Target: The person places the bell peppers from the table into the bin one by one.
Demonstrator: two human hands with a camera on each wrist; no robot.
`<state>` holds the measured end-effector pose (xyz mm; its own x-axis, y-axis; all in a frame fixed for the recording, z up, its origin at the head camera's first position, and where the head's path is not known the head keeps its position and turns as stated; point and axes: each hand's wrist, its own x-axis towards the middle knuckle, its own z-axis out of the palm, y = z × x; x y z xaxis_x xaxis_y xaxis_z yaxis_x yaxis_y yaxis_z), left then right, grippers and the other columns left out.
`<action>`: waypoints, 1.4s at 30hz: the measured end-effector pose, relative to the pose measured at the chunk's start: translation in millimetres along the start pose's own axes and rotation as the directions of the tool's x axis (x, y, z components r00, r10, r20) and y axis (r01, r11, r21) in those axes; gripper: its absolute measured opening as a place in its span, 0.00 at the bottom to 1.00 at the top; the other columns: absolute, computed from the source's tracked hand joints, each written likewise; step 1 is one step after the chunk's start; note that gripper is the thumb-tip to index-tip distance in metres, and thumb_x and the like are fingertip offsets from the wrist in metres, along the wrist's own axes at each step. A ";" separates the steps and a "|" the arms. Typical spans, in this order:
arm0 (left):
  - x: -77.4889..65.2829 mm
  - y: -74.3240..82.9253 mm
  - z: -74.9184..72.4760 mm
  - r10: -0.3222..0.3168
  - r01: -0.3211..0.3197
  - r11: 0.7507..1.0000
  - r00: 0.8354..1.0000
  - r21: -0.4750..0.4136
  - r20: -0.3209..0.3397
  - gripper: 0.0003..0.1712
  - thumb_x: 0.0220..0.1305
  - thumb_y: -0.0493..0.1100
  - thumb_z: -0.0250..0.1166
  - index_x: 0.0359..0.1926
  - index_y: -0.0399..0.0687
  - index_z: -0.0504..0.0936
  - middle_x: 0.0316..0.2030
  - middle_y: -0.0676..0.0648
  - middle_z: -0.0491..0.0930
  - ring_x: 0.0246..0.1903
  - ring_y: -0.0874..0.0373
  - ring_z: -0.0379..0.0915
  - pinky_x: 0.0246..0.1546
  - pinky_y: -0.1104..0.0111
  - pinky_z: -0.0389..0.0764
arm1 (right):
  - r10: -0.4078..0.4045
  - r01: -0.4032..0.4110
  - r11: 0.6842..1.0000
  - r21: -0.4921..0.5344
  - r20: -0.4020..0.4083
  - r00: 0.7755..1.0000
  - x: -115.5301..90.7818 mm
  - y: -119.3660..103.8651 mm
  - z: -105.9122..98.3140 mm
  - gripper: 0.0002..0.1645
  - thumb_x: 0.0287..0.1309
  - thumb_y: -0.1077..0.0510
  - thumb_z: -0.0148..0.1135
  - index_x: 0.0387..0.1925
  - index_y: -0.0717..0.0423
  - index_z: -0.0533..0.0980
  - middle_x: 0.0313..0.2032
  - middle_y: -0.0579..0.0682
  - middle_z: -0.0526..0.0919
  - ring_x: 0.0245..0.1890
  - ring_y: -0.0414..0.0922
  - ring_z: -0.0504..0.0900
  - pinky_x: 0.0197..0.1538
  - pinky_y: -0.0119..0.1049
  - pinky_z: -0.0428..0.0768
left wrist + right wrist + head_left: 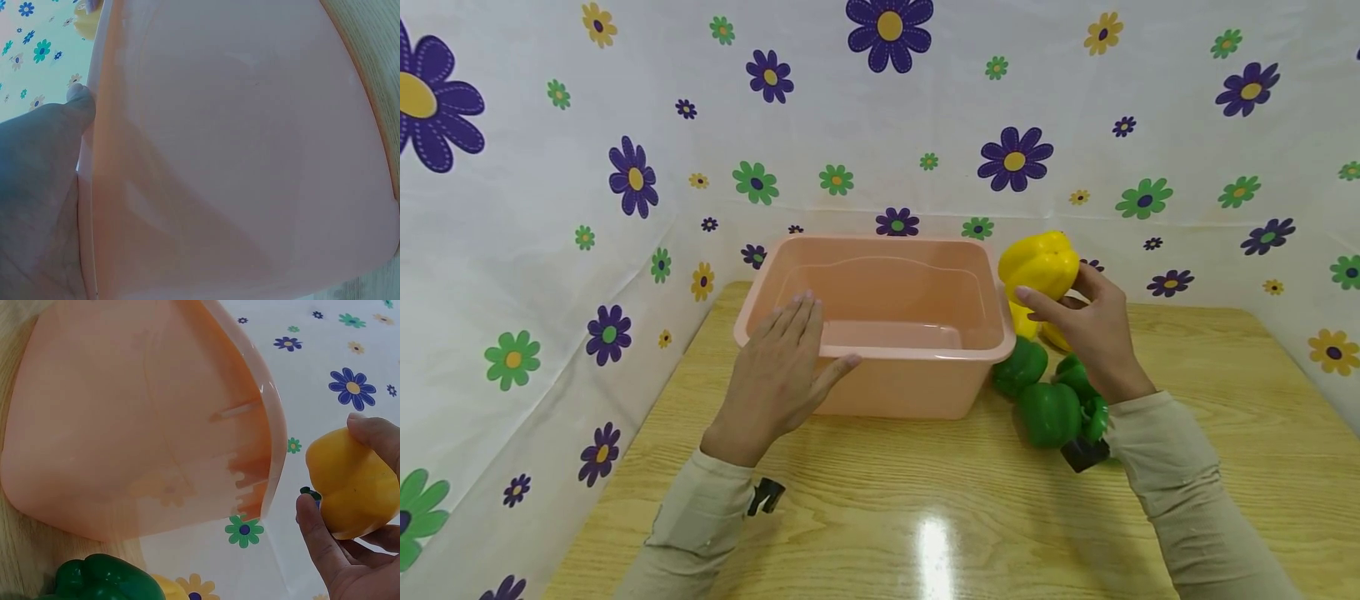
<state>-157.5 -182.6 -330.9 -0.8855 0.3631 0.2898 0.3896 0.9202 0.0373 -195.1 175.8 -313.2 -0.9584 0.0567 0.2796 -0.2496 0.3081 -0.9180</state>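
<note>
A yellow bell pepper (1040, 265) is held up by my right hand (1093, 325), just past the right rim of a pink plastic tub (895, 383). In the right wrist view, thumb and fingers curl round the yellow pepper (353, 484), whose green stem faces the tub. My left hand (778, 375) rests on the tub's front rim toward the left, fingers straight and thumb spread along the edge. The left wrist view shows that hand (44, 169) against the rim, with the tub's outer wall (250, 137) filling most of it.
Several green bell peppers (1049, 415) lie on the wooden table (850, 500) right of the tub. More yellow peppers (1022, 321) sit behind them, partly hidden by my right hand. A flower-printed white cloth (820, 125) hangs behind and at both sides.
</note>
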 end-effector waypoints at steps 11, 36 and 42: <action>0.6 -0.1 -0.4 -0.007 0.007 1.000 1.000 -0.002 0.010 0.53 0.74 0.70 0.47 0.76 0.28 0.54 0.76 0.33 0.53 0.76 0.41 0.48 0.77 0.50 0.48 | -0.001 0.001 1.000 0.007 0.015 1.000 0.1 -3.3 3.2 0.42 0.60 0.44 0.72 0.70 0.53 0.68 0.58 0.54 0.75 0.47 0.43 0.85 0.46 0.29 0.85; 0.4 -2.0 2.7 0.010 -0.010 1.000 1.000 0.008 -0.013 0.53 0.74 0.71 0.45 0.75 0.27 0.56 0.76 0.33 0.54 0.76 0.40 0.50 0.77 0.50 0.49 | 0.000 0.001 1.000 -0.016 0.038 0.999 1.7 -7.5 6.0 0.42 0.60 0.44 0.73 0.71 0.51 0.68 0.58 0.53 0.76 0.48 0.48 0.82 0.48 0.27 0.83; 0.7 -2.1 3.6 0.008 -0.008 1.000 1.000 0.010 -0.011 0.53 0.74 0.71 0.45 0.75 0.27 0.56 0.76 0.33 0.54 0.76 0.40 0.49 0.77 0.50 0.49 | -0.001 0.002 1.000 -0.017 0.051 0.999 1.3 -8.5 7.3 0.42 0.60 0.44 0.73 0.71 0.51 0.67 0.60 0.52 0.76 0.49 0.48 0.82 0.48 0.27 0.83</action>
<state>-159.9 -183.8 -334.2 -0.8793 0.3691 0.3009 0.3943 0.9187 0.0254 -195.3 166.3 -307.1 -0.9639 0.0077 0.2662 -0.2494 0.3245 -0.9124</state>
